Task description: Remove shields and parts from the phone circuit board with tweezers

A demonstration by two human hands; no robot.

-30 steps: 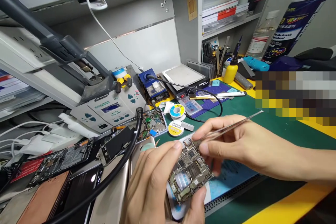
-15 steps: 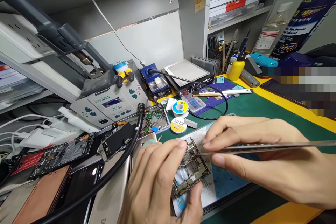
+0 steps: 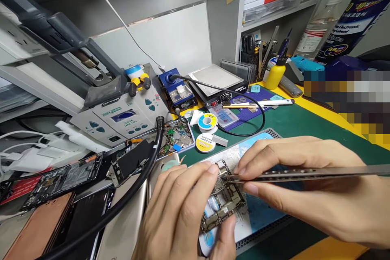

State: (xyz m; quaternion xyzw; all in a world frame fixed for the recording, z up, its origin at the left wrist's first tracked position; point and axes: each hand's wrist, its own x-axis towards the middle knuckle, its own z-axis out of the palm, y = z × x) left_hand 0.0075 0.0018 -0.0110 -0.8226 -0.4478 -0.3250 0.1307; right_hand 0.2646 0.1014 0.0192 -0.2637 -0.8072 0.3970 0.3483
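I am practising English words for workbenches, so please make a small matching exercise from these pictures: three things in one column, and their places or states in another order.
Things:
1. circuit board
2. tweezers
3. yellow squeeze bottle

Places or states:
A. stands upright at the back of the bench
B. held in the right hand
C. held by the left hand, above a printed mat

Pairs: 1-C, 2-B, 3-A

place: phone repair workbench — signs: soldering station [image 3: 118, 120] | heating plate [image 3: 216, 78] | opened phones [image 3: 63, 178] | logic board [image 3: 224, 205]
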